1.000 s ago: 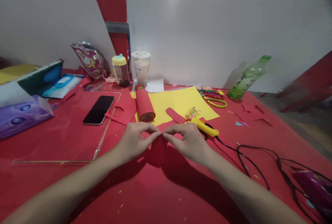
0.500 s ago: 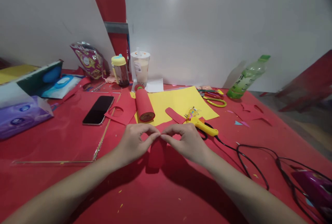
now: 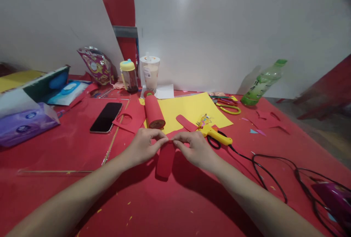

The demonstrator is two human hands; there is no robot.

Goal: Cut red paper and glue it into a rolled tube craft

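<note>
Left hand: your left hand [image 3: 144,145] is narrow, thumb and fingertips pinching the top edge of the red paper strip.
Right hand: your right hand [image 3: 197,150] is pinched on the same edge, just beside the left.
Red paper strip [image 3: 165,162]: between your hands, hanging from your fingertips toward you; can't tell if its lower end touches the red surface [image 3: 142,204].
Red paper-covered cylinder [image 3: 153,109]: lying just beyond your left hand, round end facing you.
Yellow paper sheet [image 3: 189,105]: flat, beyond both hands, partly under the cylinder.
Yellow plastic glue gun [image 3: 221,136]: just beyond your right hand, black cord [image 3: 244,153] running off to its right.
Black flat phone [image 3: 106,117]: left of your left hand and farther out.
</note>
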